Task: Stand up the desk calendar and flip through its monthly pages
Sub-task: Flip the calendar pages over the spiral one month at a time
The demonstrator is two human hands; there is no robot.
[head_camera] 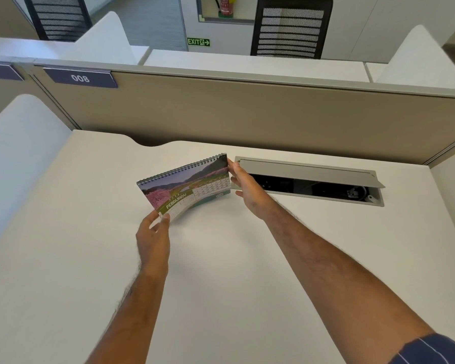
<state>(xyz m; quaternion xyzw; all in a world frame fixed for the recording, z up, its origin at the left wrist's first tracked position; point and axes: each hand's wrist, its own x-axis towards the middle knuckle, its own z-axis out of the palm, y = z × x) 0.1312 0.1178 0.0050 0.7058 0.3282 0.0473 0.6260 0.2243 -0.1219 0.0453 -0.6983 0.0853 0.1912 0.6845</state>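
A spiral-bound desk calendar stands tilted on the white desk, its wire binding along the top. The facing page reads FEBRUARY over a landscape with pink blossoms. My left hand pinches the lower left corner of that page, which curls up off the stack. My right hand rests against the calendar's right edge, thumb at the top right corner by the binding, steadying it.
Just right of the calendar, an open cable hatch with a raised grey lid is set into the desk. A beige partition labelled 008 runs along the far edge. A white side divider stands at the left.
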